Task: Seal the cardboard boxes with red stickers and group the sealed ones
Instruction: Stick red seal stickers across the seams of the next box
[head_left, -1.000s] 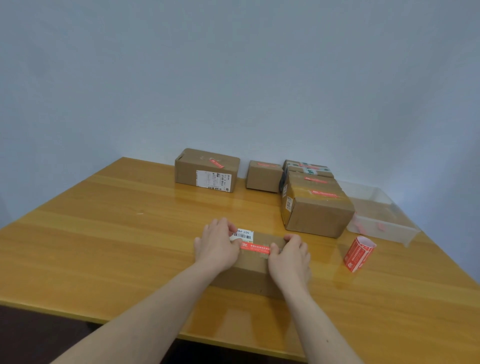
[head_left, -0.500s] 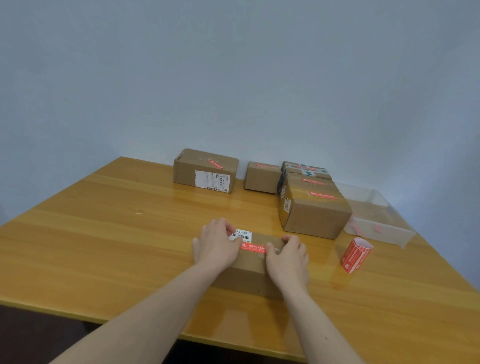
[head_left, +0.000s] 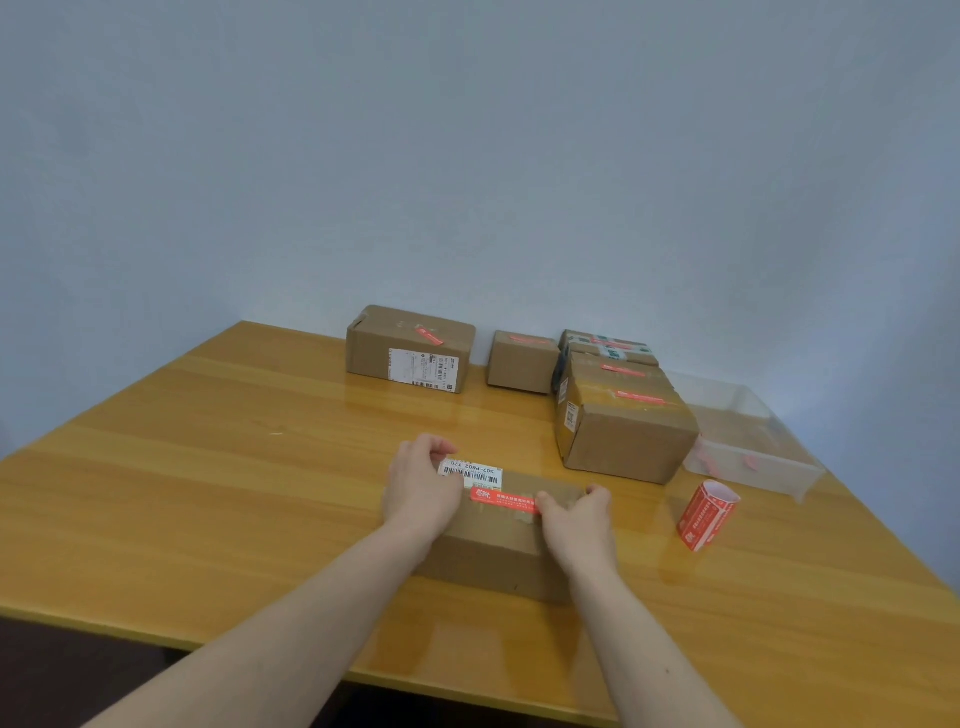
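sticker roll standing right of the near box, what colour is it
Red outside with pale printed text, white inside; the sticker roll shows only in the head view.

Both bare forearms reach forward and converge, the left hand (head_left: 422, 491) lying palm-down with fingers curled at the far edge, the right hand (head_left: 577, 515) likewise, thumb pointing inward.

Under the left hand (head_left: 422, 493) and right hand (head_left: 576, 519) sits a matt brown cardboard box (head_left: 496, 551), its glossy red paper sticker (head_left: 504, 501) between the two thumbs. The honey-coloured wooden table (head_left: 234, 493) beneath is varnished and mirror-shiny. Right of the right hand stands a slick red sticker roll (head_left: 706, 514); beyond it, a clear smooth plastic tray (head_left: 753, 441).
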